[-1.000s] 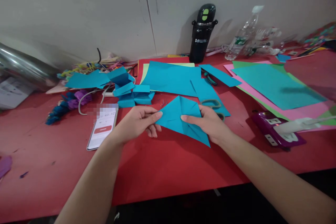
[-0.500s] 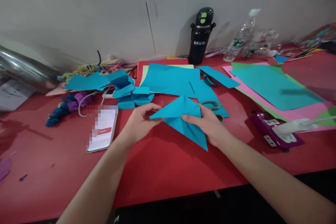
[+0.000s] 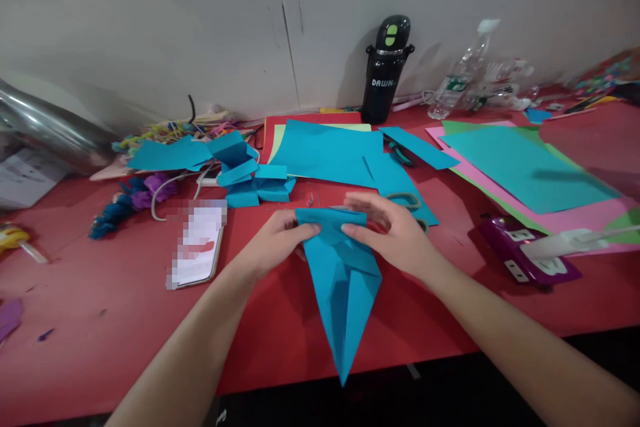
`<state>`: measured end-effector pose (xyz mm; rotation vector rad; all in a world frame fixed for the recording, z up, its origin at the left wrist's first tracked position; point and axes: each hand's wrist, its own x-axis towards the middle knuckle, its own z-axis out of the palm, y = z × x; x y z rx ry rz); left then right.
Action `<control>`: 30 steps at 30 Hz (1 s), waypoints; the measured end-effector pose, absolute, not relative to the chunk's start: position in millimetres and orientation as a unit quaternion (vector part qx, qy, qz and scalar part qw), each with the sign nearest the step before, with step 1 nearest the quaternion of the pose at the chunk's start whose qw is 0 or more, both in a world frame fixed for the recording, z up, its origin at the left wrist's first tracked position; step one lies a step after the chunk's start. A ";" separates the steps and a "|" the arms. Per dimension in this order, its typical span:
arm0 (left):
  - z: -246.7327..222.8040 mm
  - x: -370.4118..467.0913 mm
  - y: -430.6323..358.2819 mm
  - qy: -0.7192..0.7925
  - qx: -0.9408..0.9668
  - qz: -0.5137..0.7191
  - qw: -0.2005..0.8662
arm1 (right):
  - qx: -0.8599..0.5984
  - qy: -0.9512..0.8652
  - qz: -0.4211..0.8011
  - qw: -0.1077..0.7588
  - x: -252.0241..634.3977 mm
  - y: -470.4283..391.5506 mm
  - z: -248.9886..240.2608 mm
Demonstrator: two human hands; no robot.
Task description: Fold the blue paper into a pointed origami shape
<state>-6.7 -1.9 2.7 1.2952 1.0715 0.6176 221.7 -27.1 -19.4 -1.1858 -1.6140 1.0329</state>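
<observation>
A folded blue paper [image 3: 345, 273] hangs between my hands, its long point toward the table's front edge. My left hand [image 3: 277, 240] pinches its upper left corner, thumb on top and fingers behind. At the upper right, my right hand [image 3: 393, 230] has its thumb on the paper, the other fingers curled behind the top edge and partly hidden. Just beyond, scissors [image 3: 404, 201] lie partly on a blue sheet [image 3: 400, 180]. Folded blue paper pieces [image 3: 257, 183] rest to the left.
A phone [image 3: 200, 243] lies left of my hands on the red table [image 3: 280, 347]. Behind stand a black bottle [image 3: 384, 77] and a clear plastic bottle [image 3: 457, 80]. Coloured sheets [image 3: 530, 167] and a purple power strip [image 3: 525, 250] are on the right.
The blue paper has turned so its long point faces the front edge, with a straight edge on top. My left hand now grips its upper left corner, and my right hand has shifted along the top.
</observation>
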 end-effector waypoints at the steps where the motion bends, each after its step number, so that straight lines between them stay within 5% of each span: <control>1: 2.7 -4.3 -2.9 0.469 0.558 0.276 0.626 | -0.471 -0.641 0.431 0.426 221.8 -25.7 -19.9; 9: -5.0 6.5 -4.5 0.476 0.497 0.403 0.604 | -0.497 -0.639 0.392 0.437 216.3 -27.0 -20.3; 16: -8.3 6.8 -5.2 0.466 0.429 0.422 0.649 | -0.470 -0.718 0.231 0.459 214.3 -34.5 -29.0; 30: -6.9 6.1 -2.6 0.472 0.393 0.453 0.646 | -0.319 -0.870 0.116 0.357 217.1 -38.1 -32.7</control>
